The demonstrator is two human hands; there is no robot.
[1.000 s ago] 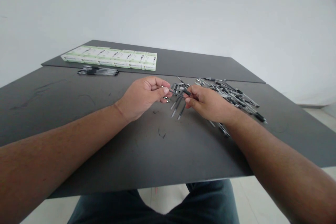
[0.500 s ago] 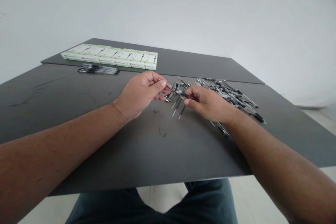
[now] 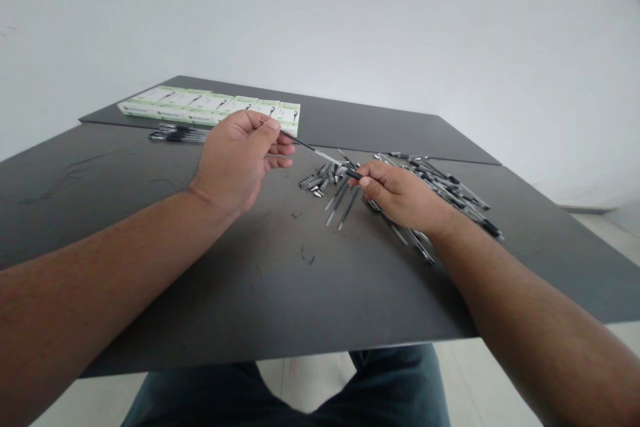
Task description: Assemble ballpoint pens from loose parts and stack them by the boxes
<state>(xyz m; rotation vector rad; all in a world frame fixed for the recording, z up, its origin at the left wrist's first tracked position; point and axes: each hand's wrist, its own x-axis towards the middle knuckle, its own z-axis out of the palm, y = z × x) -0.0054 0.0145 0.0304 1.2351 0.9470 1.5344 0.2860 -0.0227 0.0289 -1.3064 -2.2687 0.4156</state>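
Observation:
My left hand (image 3: 240, 157) pinches one end of a thin pen refill (image 3: 303, 143) between thumb and forefinger, its other fingers loosely curled. The refill is dark near my fingers and clear toward its other end, which slants down to the right. My right hand (image 3: 403, 197) is closed on a pen barrel with a black grip (image 3: 353, 175). The refill's clear end meets the barrel's front; I cannot tell how far inside it reaches. Just below lie several small silvery pen tips (image 3: 320, 183) and several loose refills (image 3: 345, 205).
A heap of clear pens with black grips (image 3: 463, 195) spreads behind and right of my right hand. White-and-green boxes (image 3: 210, 107) stand in a row at the back left. Before them lies a bundle of pens (image 3: 175, 135), partly behind my left hand. The dark table (image 3: 280, 300) has a seam.
My left hand has moved left and slightly up with the refill, so a longer stretch of it shows. My right hand stays nearly in place. The pen tips are now uncovered.

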